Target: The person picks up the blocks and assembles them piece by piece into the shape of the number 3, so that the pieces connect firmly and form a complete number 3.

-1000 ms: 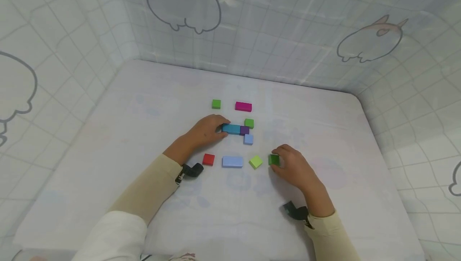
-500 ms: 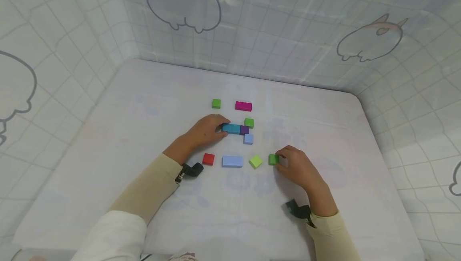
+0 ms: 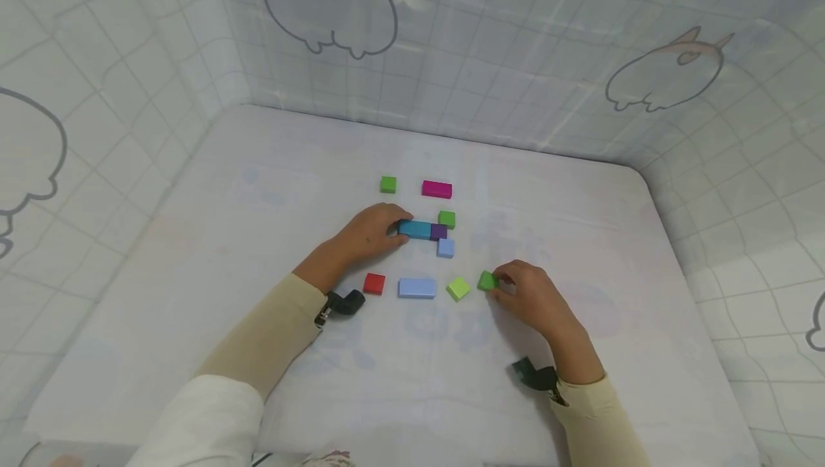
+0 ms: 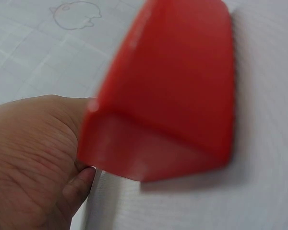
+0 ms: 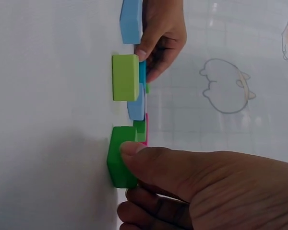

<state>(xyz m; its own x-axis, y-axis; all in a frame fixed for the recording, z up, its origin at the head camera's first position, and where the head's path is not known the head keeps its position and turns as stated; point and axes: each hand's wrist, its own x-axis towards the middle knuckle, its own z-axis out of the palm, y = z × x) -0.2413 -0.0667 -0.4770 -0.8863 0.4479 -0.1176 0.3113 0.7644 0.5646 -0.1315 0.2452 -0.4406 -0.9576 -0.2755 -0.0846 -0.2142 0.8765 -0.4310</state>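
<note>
My left hand (image 3: pixel 370 232) pinches the left end of a long teal block (image 3: pixel 415 230) between thumb and fingers. A small purple block (image 3: pixel 438 231) stands against the teal block's right end. Behind the purple one sits a green block (image 3: pixel 447 219), and in front of it a small light-blue block (image 3: pixel 445 248). Farther right, my right hand (image 3: pixel 531 296) pinches another green block (image 3: pixel 487 281), which is slightly turned. In the right wrist view the thumb presses on this green block (image 5: pixel 120 160); part of the fingers is hidden behind the hand.
A lime block (image 3: pixel 458 289), a long light-blue block (image 3: pixel 417 288) and a red block (image 3: pixel 374 283) lie along the front. At the back are a green block (image 3: pixel 388 185) and a magenta block (image 3: pixel 437 189). The red block (image 4: pixel 168 86) looms large in the left wrist view.
My right hand shifted its hold slightly rightward on the green block. That block has since turned a little and moved slightly left. My left hand and the teal block stay put.
</note>
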